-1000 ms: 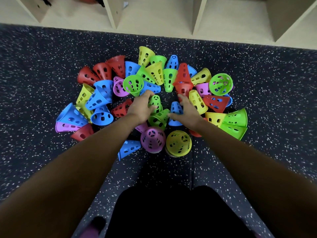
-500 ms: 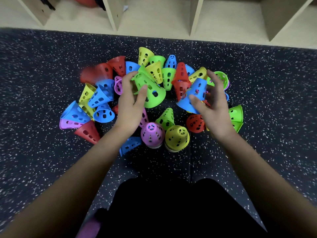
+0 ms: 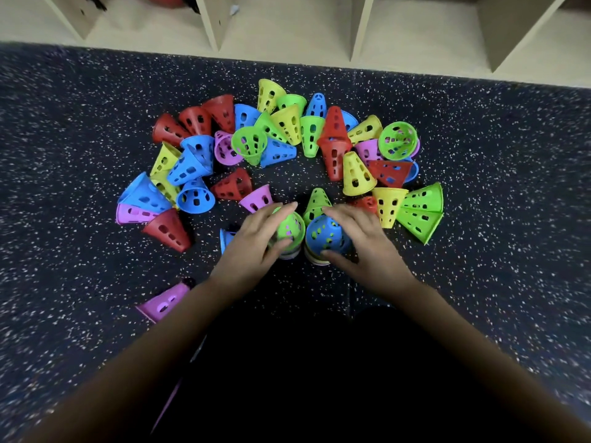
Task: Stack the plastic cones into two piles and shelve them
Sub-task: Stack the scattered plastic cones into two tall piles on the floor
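Many perforated plastic cones in red, blue, green, yellow and purple lie scattered on the dark speckled floor. Two short upright stacks stand close in front of me. My left hand (image 3: pixel 256 241) grips a green cone (image 3: pixel 291 227) set on top of the left stack, whose purple base peeks out below. My right hand (image 3: pixel 361 247) grips a blue cone (image 3: pixel 326 236) on top of the right stack, which has a yellow rim at the bottom. A green cone (image 3: pixel 316 203) stands just behind the two stacks.
Beige shelf cubbies (image 3: pixel 287 24) run along the back, their dividers reaching the floor edge. A lone purple cone (image 3: pixel 163 303) lies near my left forearm. A blue cone (image 3: pixel 227 239) is partly hidden under my left hand. My dark-clothed legs fill the bottom centre.
Both hands came back from the pile towards me, carrying the green and the blue cone down onto the purple-topped and yellow-topped stacks. A purple cone now lies by my left forearm.
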